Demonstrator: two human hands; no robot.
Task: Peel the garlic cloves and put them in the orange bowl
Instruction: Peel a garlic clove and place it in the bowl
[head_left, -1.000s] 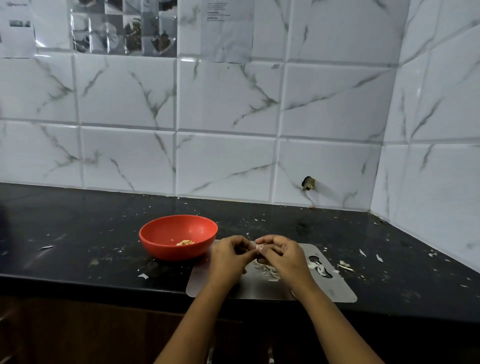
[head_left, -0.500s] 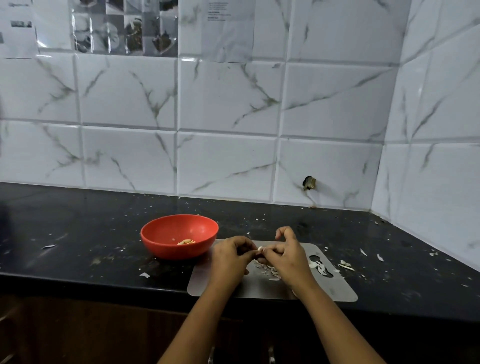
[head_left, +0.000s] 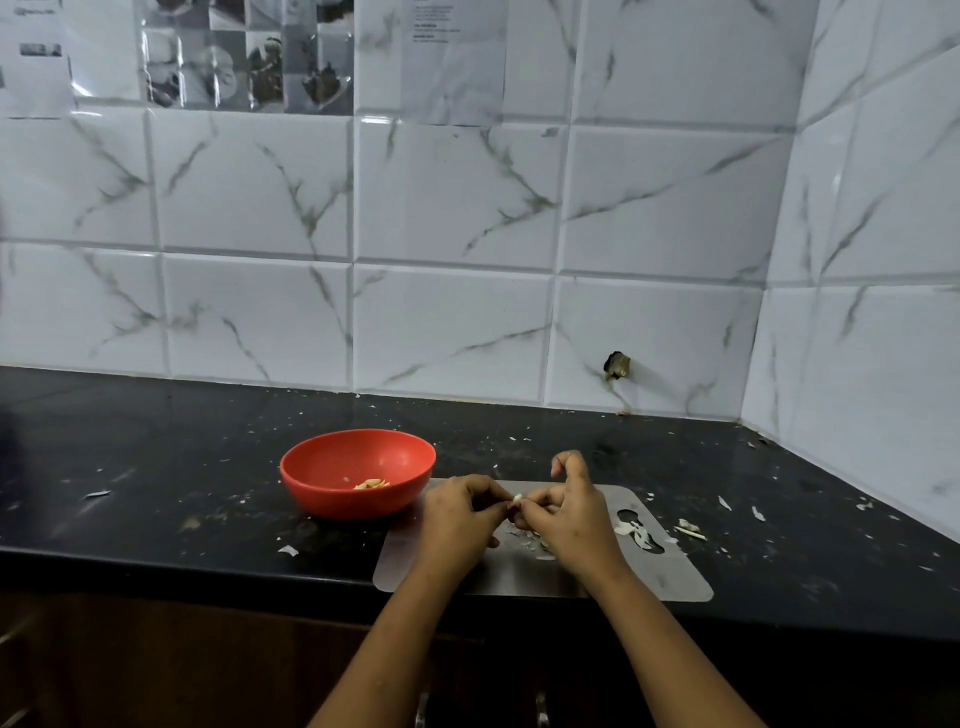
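both hands, left hand and right hand, pinch 1 garlic clove over the cutting board at the worktop's front edge, orange bowl just left.

Glossy marble-look tiles, matt metal board, smooth plastic bowl — dark speckled counter.

The black counter carries an orange bowl near its middle, a grey board just beside it at the front edge, and garlic skins scattered toward the right corner.
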